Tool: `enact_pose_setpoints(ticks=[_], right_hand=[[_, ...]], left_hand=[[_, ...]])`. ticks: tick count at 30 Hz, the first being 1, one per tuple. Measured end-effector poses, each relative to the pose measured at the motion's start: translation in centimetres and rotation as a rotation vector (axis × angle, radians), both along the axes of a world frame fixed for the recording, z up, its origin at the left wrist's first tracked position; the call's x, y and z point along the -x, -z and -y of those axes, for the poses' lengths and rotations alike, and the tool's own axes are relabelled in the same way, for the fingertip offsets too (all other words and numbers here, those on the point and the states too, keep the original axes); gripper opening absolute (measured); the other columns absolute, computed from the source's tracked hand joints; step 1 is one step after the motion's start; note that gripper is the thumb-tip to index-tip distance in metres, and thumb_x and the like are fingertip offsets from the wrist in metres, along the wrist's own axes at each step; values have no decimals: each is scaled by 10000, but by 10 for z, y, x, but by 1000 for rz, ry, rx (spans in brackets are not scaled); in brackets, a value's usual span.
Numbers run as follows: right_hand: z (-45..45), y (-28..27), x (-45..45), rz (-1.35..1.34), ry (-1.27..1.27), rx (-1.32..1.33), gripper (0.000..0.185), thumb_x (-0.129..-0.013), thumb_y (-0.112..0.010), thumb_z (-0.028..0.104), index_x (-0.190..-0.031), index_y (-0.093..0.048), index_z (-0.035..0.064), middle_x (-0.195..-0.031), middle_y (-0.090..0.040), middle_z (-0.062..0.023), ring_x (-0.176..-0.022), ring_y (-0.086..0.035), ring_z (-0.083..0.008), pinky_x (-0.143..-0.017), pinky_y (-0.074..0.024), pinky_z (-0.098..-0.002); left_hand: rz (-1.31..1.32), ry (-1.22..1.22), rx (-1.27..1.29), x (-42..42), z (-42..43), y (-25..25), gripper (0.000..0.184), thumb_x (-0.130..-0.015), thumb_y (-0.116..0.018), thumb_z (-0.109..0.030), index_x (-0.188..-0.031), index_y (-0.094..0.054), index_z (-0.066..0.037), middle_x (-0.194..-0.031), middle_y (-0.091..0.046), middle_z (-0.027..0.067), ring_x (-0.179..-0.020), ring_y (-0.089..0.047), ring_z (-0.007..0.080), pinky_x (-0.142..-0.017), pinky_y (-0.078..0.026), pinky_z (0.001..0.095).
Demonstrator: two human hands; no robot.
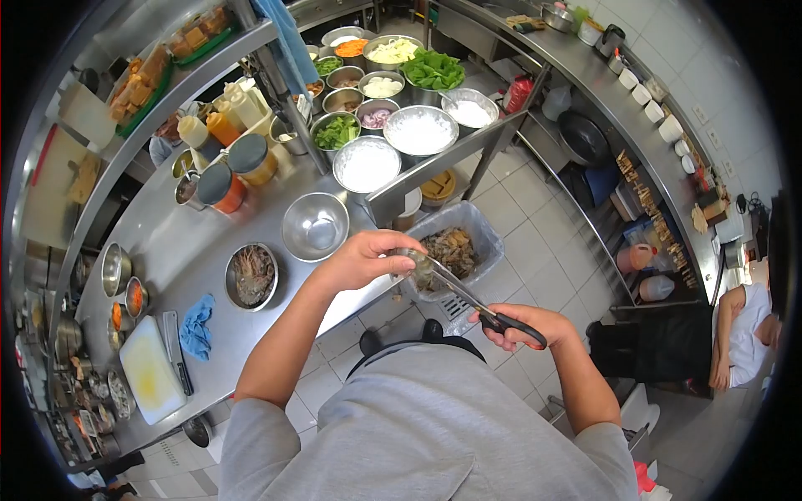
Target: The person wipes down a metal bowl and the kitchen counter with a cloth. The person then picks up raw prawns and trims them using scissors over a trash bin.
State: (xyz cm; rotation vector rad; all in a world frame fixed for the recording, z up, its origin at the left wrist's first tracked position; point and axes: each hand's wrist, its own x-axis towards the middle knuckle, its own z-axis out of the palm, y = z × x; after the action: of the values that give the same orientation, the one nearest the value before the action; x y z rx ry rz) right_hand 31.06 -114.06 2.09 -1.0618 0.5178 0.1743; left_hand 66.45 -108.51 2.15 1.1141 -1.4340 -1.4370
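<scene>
My left hand (pixel 368 257) pinches a greyish, translucent shrimp (pixel 415 262) between thumb and fingers, above a lined bin (pixel 489 255). In my right hand (pixel 528 327) is a pair of scissors (pixel 468 294) with black handles. Its blades point up and left, with their tips at the shrimp; whether they touch it I cannot tell. Brownish shells and scraps (pixel 451 253) fill much of the bin. To the left on the counter, a steel bowl (pixel 227 278) contains whole shrimp (pixel 252 274). Beside it stands a larger shiny steel bowl (pixel 315 227).
A knife (pixel 177 351) and a white cutting board (pixel 152 369) lie on the steel counter (pixel 225 367) near a blue cloth (pixel 197 327). Pots of cut vegetables (pixel 383 113) stand ahead. Another person (pixel 739 334) is at the far right.
</scene>
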Motion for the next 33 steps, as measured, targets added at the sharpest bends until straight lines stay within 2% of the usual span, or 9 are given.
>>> enact_pose_setpoints(ticks=[2,4,7,11,20,26,29,31,33], right_hand=[[0,0,2,19,-23,35,678,-810,-649,157,-1450,-450,54,-923,-485,15,-724,-466,-78,-605,-399,-202],[-1,0,1,20,-8,24,661,-826,-651,160,-1448,-452,59,-921,-483,17,-719,-462,-76,-601,-397,-201],[-2,0,-2,23,3,29,627,-855,-655,165,-1442,-458,65,-918,-479,19,-712,-456,-72,-594,-392,-200],[-3,-2,-4,19,5,61,584,-886,-661,164,-1428,-470,62,-913,-478,20,-688,-449,-67,-573,-385,-200],[-7,6,-4,-15,46,37,562,-881,-685,155,-1402,-502,52,-891,-483,19,-616,-432,-43,-494,-348,-188],[-3,8,-1,-29,42,25,585,-857,-719,154,-1396,-513,58,-825,-498,35,-575,-458,-40,-493,-368,-182],[-2,5,-2,-58,28,91,575,-853,-710,154,-1386,-515,60,-800,-504,38,-547,-469,-47,-490,-383,-186],[1,3,-2,-39,28,99,574,-854,-698,160,-1387,-510,62,-815,-500,33,-568,-476,-57,-503,-393,-195],[1,3,-2,-20,30,105,572,-855,-686,166,-1387,-505,64,-831,-496,28,-590,-482,-67,-517,-402,-203]], left_hand=[[33,18,22,0,2,-2,248,-942,-695,-167,-1169,-703,-68,-1015,-678,26,-870,-633,95,-773,-515,262],[138,62,55,-1,4,-3,262,-937,-699,-174,-1173,-700,-61,-1025,-674,48,-876,-638,108,-777,-522,263],[143,58,66,2,4,-9,257,-924,-698,-109,-1172,-700,-42,-978,-680,51,-853,-647,110,-767,-529,264],[145,68,49,1,3,-11,262,-920,-703,-112,-1172,-702,-39,-977,-684,57,-847,-654,119,-762,-530,274],[197,105,147,-2,5,-10,255,-907,-714,-101,-1153,-707,-34,-935,-690,68,-833,-663,133,-762,-532,286],[167,98,180,-3,4,-6,241,-904,-716,-99,-1134,-707,-24,-943,-693,68,-840,-660,129,-765,-532,289],[93,109,111,-2,5,1,264,-912,-710,-102,-1165,-693,-28,-957,-696,62,-849,-661,133,-780,-533,287],[-100,14,-44,2,3,5,274,-917,-700,-79,-1180,-661,-12,-976,-697,70,-859,-660,143,-792,-534,290],[-192,-16,-41,0,6,10,288,-915,-705,-76,-1192,-650,-23,-1004,-695,57,-878,-665,131,-801,-529,275]])
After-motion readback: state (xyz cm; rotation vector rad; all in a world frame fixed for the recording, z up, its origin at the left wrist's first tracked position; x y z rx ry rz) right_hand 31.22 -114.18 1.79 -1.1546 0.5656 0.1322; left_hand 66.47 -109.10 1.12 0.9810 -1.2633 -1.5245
